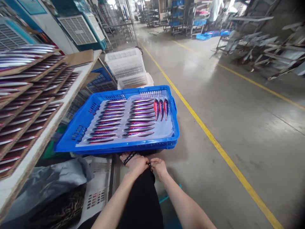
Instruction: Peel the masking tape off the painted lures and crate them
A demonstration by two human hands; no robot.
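My left hand [139, 163] and my right hand [159, 168] meet just above my black-clad leg [143, 197], below the front edge of a blue crate [116, 148]. The fingers of both hands are pinched around a small dark thing too little to name. A dark band [130, 157] lies across skin beside my left hand. In the crate, a white translucent tray [162, 130] holds two columns of slim fishing lures [139, 120] in silver, red and purple. Three lures [161, 109] lie crosswise to them at the right.
To the left, a table [69, 95] bears cardboard racks of similar lures [26, 111]. White baskets [127, 63] stand behind the crate. Grey plastic sheeting [57, 178] hangs over a white basket [96, 194] at lower left. A yellow line [202, 124] crosses the floor; a person [214, 12] stands far back.
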